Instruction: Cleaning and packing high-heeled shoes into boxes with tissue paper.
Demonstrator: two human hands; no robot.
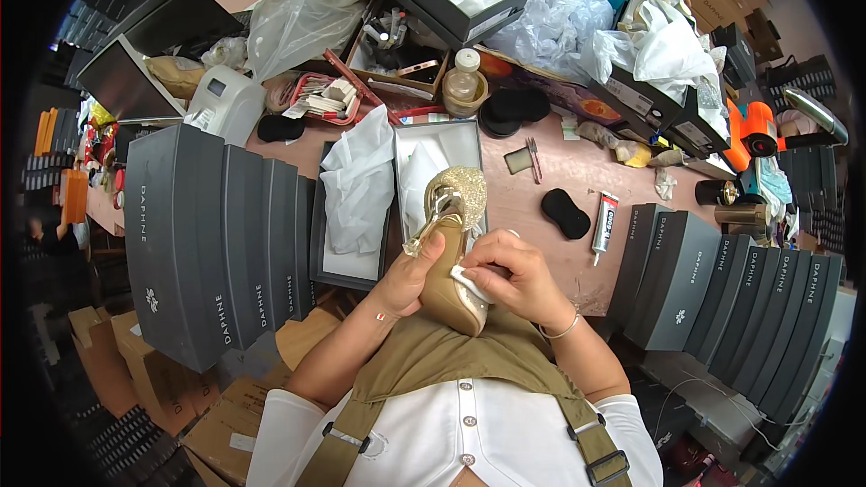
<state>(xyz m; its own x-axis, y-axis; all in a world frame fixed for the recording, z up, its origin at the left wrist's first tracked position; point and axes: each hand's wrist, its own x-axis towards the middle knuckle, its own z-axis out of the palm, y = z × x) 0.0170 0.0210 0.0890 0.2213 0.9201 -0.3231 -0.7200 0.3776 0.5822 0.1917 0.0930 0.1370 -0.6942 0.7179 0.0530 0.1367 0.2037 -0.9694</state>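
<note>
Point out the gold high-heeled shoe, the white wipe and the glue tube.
gold high-heeled shoe (448,284), head view, on its sole.
white wipe (469,283), head view, under the right hand's fingers.
glue tube (603,219), head view, mid-body.

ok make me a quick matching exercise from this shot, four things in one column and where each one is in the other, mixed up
Things:
1. gold high-heeled shoe
2. glue tube
3. open shoe box
4. small white cloth

Places:
A. lying on the table right of the hands
B. under the right hand's fingers
C. held up by the left hand
D. on the table behind the shoe

Pairs: 1-C, 2-A, 3-D, 4-B
</note>
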